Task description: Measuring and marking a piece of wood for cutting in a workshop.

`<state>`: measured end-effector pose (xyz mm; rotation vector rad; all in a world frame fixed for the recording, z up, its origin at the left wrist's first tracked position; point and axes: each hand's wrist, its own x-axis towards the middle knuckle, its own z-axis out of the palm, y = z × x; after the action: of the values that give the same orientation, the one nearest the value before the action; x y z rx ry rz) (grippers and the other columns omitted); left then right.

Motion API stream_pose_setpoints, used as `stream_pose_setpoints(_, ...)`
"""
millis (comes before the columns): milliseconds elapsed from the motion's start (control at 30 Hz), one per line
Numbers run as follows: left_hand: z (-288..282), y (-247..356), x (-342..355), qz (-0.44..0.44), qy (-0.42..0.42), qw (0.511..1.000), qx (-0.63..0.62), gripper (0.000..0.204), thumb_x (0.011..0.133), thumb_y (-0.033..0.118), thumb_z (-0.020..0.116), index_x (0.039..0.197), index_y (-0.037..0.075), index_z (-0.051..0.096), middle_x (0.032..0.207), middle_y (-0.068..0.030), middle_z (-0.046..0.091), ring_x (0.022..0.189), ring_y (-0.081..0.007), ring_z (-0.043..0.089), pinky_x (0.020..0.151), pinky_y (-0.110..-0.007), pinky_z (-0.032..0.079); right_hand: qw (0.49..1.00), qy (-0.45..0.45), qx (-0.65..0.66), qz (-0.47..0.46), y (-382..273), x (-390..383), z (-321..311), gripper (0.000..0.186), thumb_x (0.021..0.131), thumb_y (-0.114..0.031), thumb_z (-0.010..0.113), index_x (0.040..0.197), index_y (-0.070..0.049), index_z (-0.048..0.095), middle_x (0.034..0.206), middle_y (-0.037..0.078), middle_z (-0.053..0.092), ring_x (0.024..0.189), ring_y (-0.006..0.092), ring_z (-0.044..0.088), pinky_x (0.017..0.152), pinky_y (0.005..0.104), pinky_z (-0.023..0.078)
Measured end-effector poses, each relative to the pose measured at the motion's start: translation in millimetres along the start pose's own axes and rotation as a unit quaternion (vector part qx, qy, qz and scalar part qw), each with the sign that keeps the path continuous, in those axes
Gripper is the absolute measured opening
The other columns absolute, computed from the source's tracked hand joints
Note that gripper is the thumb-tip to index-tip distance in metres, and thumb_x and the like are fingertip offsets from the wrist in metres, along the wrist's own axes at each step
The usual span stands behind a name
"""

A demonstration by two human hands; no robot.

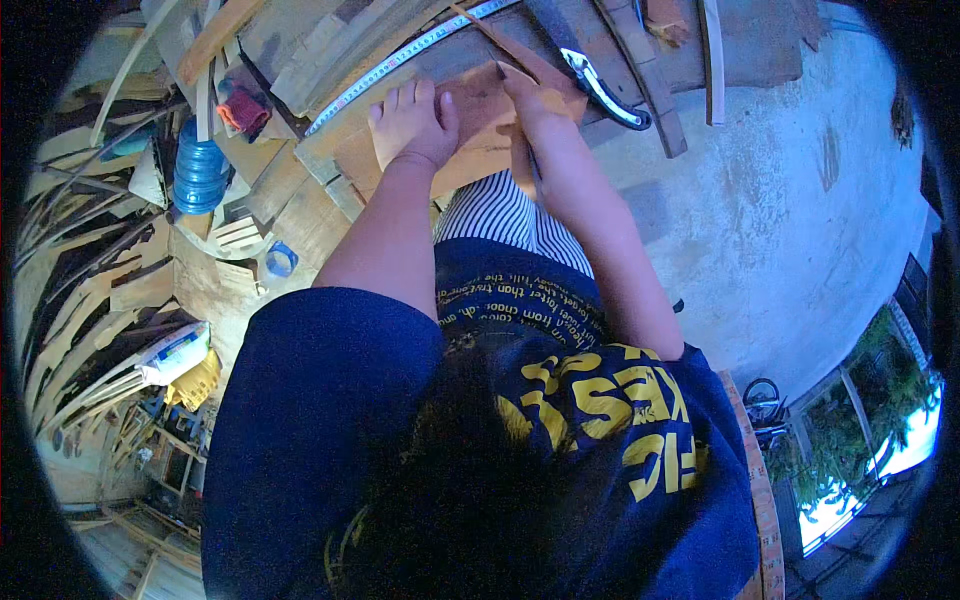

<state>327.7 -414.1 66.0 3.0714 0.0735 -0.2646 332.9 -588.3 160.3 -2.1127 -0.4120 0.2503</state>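
Fingers spread, my left hand lies flat on a reddish-brown wooden board that rests in front of my striped trousers. My right hand is closed at the right part of that board. A dark tip shows by its fingers and a thin dark edge beside its wrist; what it grips is mostly hidden. Beyond the board, a white measuring tape stretches diagonally. Right of my right hand lies a tool with a black and silver handle.
Wood strips lie at the far right and around the bench. On the left are a red cloth item, a blue ribbed plastic bottle and a blue ring-shaped roll. Stacked wood pieces fill the left edge.
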Motion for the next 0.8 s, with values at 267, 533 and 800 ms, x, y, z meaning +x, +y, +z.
stream_pose_setpoints(267,-6.2,0.8,0.6,0.004,-0.011,1.000,-0.004,0.036,0.087,0.036,0.042,0.107,0.010,0.054,0.110,-0.0067,0.056,0.104,-0.0224,0.051,0.089,-0.041,0.034,0.970,-0.118,0.042,0.208,-17.3,4.6,-13.9,0.051,0.075,0.010,0.047,0.125,0.000,0.044,0.105,0.027,0.058,0.105,0.0355,0.056,0.090,0.0372,0.042)
stream_pose_setpoints(533,-7.0,2.4,3.2,0.003,-0.040,0.999,-0.006,0.035,0.086,0.036,0.043,0.107,0.011,0.054,0.109,-0.0067,0.056,0.104,-0.0223,0.051,0.089,-0.041,0.035,0.999,-0.004,-0.008,0.042,-36.8,-19.0,-24.9,0.054,0.070,0.002,0.053,0.120,0.011,0.037,0.076,0.023,0.058,0.080,0.0387,0.058,0.066,0.0425,0.046)
stream_pose_setpoints(800,-4.6,-0.7,-2.7,-0.002,-0.020,1.000,-0.005,0.034,0.087,0.036,0.043,0.106,0.011,0.054,0.107,-0.0067,0.057,0.103,-0.0228,0.051,0.089,-0.041,0.035,0.996,-0.018,0.045,0.072,-0.7,8.7,6.3,0.049,0.075,0.008,0.047,0.123,0.002,0.046,0.092,0.025,0.060,0.084,0.0385,0.059,0.073,0.0358,0.046)
